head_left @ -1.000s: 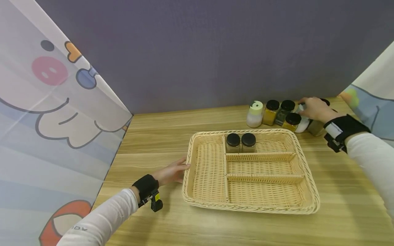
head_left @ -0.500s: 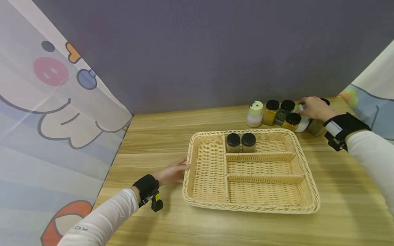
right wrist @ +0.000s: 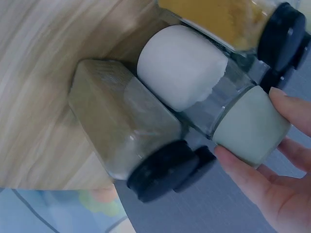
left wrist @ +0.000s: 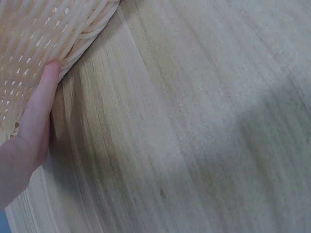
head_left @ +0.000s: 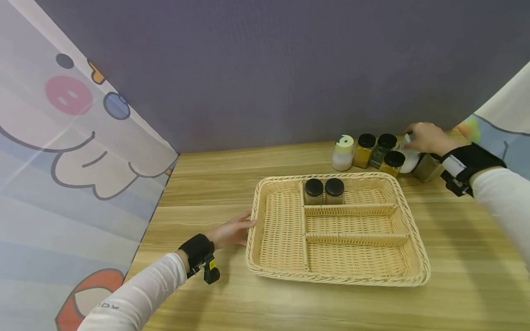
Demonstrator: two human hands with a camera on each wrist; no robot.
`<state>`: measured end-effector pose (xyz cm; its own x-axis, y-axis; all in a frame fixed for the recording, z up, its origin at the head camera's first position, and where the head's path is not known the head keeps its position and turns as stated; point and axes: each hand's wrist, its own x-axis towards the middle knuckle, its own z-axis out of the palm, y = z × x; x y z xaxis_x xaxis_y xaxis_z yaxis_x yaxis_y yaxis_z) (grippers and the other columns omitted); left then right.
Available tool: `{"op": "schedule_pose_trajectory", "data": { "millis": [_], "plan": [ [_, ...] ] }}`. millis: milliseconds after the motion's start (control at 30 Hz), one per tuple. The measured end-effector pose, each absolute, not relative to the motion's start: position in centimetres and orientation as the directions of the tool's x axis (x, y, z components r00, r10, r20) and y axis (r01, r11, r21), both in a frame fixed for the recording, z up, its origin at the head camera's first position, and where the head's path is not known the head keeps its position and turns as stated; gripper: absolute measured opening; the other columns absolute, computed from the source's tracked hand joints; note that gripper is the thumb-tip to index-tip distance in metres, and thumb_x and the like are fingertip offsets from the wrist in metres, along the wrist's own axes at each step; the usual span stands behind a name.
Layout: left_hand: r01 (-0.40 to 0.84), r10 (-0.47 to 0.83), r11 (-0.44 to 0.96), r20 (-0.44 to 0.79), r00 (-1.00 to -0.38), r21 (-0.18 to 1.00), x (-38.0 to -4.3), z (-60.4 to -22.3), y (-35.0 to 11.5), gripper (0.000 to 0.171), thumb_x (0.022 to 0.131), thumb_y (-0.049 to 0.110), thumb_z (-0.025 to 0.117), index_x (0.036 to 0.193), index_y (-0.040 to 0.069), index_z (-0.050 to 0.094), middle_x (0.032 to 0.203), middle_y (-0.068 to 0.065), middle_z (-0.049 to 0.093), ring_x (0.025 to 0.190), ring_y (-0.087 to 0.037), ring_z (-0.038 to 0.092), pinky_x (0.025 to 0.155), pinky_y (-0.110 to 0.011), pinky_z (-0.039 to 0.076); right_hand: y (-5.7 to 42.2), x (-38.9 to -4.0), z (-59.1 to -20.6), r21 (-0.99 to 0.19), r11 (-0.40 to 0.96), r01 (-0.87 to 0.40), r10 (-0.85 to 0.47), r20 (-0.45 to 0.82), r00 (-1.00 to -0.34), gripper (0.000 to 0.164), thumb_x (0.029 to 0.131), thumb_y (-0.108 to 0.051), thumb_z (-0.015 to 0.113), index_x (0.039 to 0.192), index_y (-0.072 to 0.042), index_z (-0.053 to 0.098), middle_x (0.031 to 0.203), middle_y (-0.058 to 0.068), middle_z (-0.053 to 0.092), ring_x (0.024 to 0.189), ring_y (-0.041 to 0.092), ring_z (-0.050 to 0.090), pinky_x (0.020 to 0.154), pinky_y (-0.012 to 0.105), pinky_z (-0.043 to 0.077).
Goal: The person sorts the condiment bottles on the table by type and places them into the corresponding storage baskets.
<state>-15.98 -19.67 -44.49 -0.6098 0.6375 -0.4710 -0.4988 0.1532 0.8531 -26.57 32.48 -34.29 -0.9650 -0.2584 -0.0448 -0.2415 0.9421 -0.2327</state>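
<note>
right hand: at the upper right of the head view, the right hand (head_left: 428, 139) pinched the pale green cap of a white-filled jar (right wrist: 182, 68) between thumb and fingers; whether the jar had left the table (head_left: 207, 303) could not be told.
left hand: left of centre, the left hand (head_left: 229, 232) lay relaxed, its visible fingers straight, touching the left rim of the wicker basket (head_left: 331, 278); some fingers were hidden.
hidden: the right hand covered part of the jar's cap; beside it, the brown jar (right wrist: 121, 116) partly blocked a farther black lid (right wrist: 199, 167), whose contents could not be seen.
cut off: the left wrist view showed just a corner of the basket.
basket count: one, at the frame's centre to lower right, four compartments, two black-lidded jars (head_left: 313, 191) in the top one.
jars outside: at least seven, upper right; these included two yellow jars (head_left: 362, 154), one dark green jar (head_left: 382, 151) and one pale-lidded shaker (head_left: 342, 160).
</note>
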Motion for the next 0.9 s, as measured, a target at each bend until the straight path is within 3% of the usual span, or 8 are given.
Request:
{"op": "schedule_pose_trajectory", "data": {
  "millis": [900],
  "plan": [
    [-0.489,0.63,0.169,-0.475,-0.614,0.856,-16.5,-44.8,-19.8,0.057,0.095,0.023,0.038,0.143,0.019,0.007,0.14,-0.019,0.027,0.123,-0.034,0.034,0.089,-0.053,0.038,33.1,-27.7,-28.6,-0.149,0.966,-0.211,-0.235,-0.165,-0.958,0.05,0.082,-0.017,0.057,0.112,0.021,0.043,0.107,0.041,0.042,0.093,0.051,0.044,0.07,0.05,0.042]
  ]
}}
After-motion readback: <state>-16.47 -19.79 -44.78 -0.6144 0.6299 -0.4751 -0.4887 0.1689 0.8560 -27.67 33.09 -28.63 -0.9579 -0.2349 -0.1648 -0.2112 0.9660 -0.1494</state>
